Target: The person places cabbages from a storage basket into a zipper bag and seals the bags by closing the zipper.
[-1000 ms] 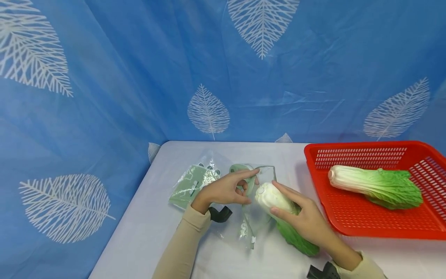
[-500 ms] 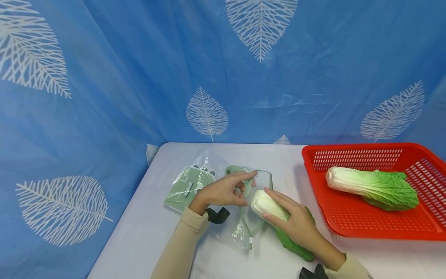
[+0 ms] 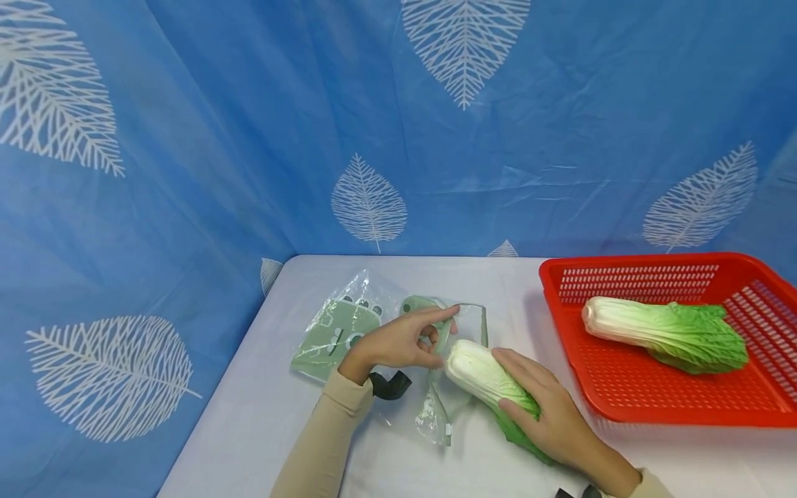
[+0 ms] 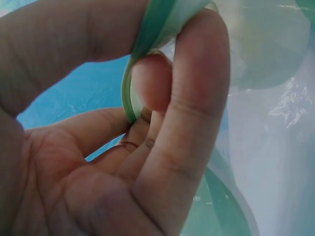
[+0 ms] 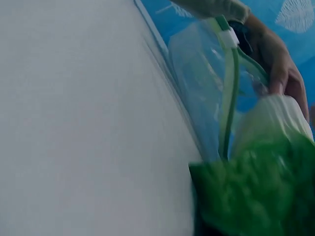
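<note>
A clear slider zip bag (image 3: 429,418) with a green zip strip lies on the table. My left hand (image 3: 395,340) holds its rim, the index finger stretched along it. In the left wrist view the green strip (image 4: 127,96) runs between thumb and curled fingers (image 4: 189,113). My right hand (image 3: 551,408) grips a napa cabbage (image 3: 476,370) around its leafy half, thumb on the near side. The cabbage's white base points at the bag's mouth, close to my left thumb. In the right wrist view its green leaves (image 5: 261,187) hide part of the bag, with the white slider (image 5: 229,38) above.
A red plastic basket (image 3: 672,415) stands at the right, holding another napa cabbage (image 3: 660,328). Left of my hand lies a clear bag area with a green cartoon print (image 3: 339,339), on the white table (image 3: 249,429). A blue leaf-patterned cloth (image 3: 280,138) rises behind.
The cabbage has shifted a little left, its base nearer my left thumb. My right hand has slid back along it towards the leaves. My left hand keeps its hold on the bag.
</note>
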Demonstrator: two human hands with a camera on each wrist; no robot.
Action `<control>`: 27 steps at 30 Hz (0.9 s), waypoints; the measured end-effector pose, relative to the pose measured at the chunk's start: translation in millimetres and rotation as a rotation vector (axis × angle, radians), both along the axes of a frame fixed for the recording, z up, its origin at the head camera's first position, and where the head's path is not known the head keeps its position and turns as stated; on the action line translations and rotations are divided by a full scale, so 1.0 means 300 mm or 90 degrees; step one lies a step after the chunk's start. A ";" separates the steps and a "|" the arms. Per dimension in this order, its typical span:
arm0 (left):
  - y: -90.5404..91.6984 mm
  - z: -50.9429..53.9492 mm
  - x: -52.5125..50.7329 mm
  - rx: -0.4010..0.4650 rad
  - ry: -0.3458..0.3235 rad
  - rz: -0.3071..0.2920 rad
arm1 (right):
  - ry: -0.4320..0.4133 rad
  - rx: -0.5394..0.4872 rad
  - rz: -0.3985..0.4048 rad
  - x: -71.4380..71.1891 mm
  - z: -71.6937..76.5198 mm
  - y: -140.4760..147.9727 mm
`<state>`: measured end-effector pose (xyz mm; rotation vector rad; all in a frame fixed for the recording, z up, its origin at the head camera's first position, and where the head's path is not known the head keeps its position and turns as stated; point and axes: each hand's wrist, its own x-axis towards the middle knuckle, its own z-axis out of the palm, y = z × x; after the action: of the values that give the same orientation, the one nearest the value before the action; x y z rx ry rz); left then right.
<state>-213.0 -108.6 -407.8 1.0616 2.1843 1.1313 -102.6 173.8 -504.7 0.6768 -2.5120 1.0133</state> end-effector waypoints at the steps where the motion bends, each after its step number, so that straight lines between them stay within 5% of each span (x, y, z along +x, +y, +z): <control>1: 0.001 -0.001 0.000 0.001 0.000 -0.005 | -0.002 -0.004 0.005 0.007 -0.007 0.018; 10: 0.007 -0.019 -0.006 0.004 -0.009 -0.013 | 0.065 0.011 0.086 -0.005 -0.035 0.080; 14: 0.008 -0.018 -0.004 0.003 -0.012 -0.013 | 0.079 0.004 0.065 -0.001 -0.032 0.073; 21: 0.004 -0.005 -0.007 0.024 -0.024 -0.021 | -0.005 -0.087 0.020 0.023 -0.012 0.059; 27: -0.007 0.012 0.002 0.038 -0.039 -0.018 | 0.000 -0.071 0.006 0.033 -0.009 0.044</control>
<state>-212.3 -110.8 -404.0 1.0652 2.0945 1.2074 -92.9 187.0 -507.4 0.6559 -2.4339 1.1465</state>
